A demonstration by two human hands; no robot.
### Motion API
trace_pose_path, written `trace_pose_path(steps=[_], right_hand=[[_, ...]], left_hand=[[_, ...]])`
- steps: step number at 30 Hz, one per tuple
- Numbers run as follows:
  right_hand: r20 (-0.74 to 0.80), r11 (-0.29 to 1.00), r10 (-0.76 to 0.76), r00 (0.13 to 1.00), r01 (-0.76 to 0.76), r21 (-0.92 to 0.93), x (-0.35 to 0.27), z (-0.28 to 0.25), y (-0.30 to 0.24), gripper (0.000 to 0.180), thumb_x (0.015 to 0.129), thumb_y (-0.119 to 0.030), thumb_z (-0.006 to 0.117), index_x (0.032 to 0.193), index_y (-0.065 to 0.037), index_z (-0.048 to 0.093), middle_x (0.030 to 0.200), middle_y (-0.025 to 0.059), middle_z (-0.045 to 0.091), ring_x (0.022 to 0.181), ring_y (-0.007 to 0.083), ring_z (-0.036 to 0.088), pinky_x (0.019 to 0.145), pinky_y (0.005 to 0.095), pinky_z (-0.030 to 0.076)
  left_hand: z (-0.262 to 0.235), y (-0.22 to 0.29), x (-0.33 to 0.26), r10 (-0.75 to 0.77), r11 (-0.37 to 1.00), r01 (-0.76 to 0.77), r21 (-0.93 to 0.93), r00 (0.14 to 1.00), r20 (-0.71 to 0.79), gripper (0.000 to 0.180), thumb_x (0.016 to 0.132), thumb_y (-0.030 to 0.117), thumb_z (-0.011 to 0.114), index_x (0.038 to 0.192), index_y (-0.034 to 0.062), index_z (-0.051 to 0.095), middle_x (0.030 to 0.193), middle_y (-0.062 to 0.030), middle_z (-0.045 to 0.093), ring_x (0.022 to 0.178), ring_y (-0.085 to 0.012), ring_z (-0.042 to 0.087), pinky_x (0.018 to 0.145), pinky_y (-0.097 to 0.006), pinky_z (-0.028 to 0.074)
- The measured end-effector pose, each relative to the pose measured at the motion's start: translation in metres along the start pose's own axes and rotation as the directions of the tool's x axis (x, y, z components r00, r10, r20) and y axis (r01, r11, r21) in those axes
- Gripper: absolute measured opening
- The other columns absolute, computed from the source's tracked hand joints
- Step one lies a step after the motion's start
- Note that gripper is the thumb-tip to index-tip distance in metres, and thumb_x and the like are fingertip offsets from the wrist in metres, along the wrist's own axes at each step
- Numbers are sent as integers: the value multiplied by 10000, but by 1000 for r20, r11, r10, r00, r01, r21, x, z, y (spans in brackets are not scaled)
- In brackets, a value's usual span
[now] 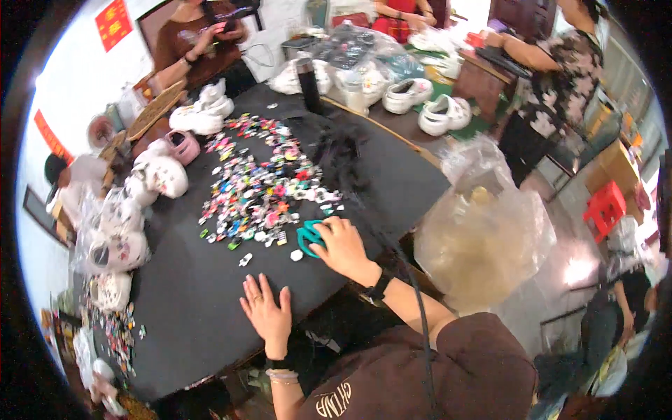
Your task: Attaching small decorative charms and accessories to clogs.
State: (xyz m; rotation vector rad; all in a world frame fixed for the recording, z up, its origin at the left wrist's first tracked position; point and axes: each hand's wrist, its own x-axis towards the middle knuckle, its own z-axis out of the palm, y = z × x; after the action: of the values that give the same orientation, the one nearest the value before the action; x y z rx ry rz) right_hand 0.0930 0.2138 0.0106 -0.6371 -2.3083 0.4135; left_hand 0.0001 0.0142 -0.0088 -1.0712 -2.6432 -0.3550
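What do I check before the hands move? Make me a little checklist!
1. Right hand at the teal looped scissors-like tool: ok, touching.
2. Tool's far end visible: cannot tell, hand covers part.
3. Left hand free: ok, fingers spread over the black tabletop.
4. Space beside tool bare: not ok, a small white rounded piece lies there.
5. Tall black cylindrical bottle upright: ok.

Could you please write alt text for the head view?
A person's right hand touches teal scissor-like handles beside a scattered pile of small colourful pieces on a black table. Their left hand is palm down near its edge; white shoes line its left side.
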Motion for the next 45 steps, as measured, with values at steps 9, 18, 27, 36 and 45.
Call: trace_pose_path(steps=[9,18,27,36,45], right_hand=[[-57,993,-69,996,64,-96,-21,17,-11,385,767,-192,623,1132,-89,554,1024,95,557,1009,313,484,870,436,378],[-48,994,-15,999,9,-110,-29,24,-5,291,845,-205,578,1112,-91,576,1073,83,542,1083,294,455,924,445,340],[-36,996,-42,999,39,-79,-21,26,-7,278,835,-195,586,1092,-87,588,1071,72,542,1062,284,463,910,432,362],[19,992,26,999,-24,-126,-22,18,-6,252,826,-164,572,1062,-80,592,1057,104,521,1036,312,458,889,445,360],[79,919,-180,980,196,-341,-12,9,-12,600,872,-416,566,1312,-73,345,988,130,580,914,236,548,790,375,428]], left_hand=[[1,-6,-7,-43,990,39,-134,999,-25,618,857,463,507,1317,60,413,1397,-195,337,1307,-330,302,1050,-501,225],[-58,-27,-14,22,984,10,-175,983,184,605,856,445,535,1302,52,425,1349,-209,398,1287,-376,323,1043,-504,266],[-176,-223,122,-166,986,155,-60,954,-248,644,804,345,623,1226,-99,424,1178,-286,515,1137,-398,480,956,-407,389],[-172,-429,225,-758,553,824,125,560,-335,1002,787,444,594,1430,48,-65,1502,-170,7,1381,-360,-25,1110,-472,70],[-156,-484,217,-680,660,660,360,728,-88,590,783,396,632,1183,-9,474,1079,-245,588,1038,-381,556,883,-442,434]])
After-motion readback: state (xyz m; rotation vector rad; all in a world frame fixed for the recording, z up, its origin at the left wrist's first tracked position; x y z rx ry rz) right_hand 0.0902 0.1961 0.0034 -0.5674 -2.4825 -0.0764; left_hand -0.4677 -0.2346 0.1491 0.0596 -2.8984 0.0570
